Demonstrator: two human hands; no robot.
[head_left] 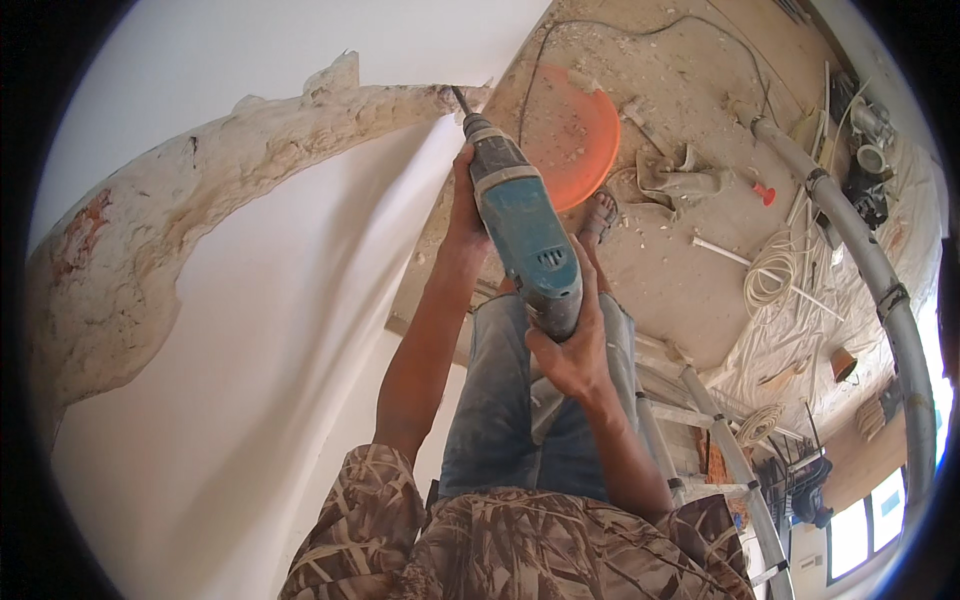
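Observation:
A dusty teal hammer drill [533, 222] points away from me toward the wall at upper left. My left hand [466, 205] grips its front from the left side, just behind the chuck; most of those fingers are hidden by the tool. Round the rear handle my right hand [580, 350] is closed, thumb across the near end. The dark bit [461, 100] reaches the far end of a rough channel [230, 150] chipped through the white wall [270, 290]. Whether the tip touches the wall I cannot tell.
Below lies a rubble-strewn floor with an orange round tub [600, 150], a hammer [648, 128] and a black cable [690, 18]. A metal ladder [720, 440] stands at lower right, near a grey pipe [860, 230]. Coiled white cable [768, 275] and a small bucket [843, 364] lie further right.

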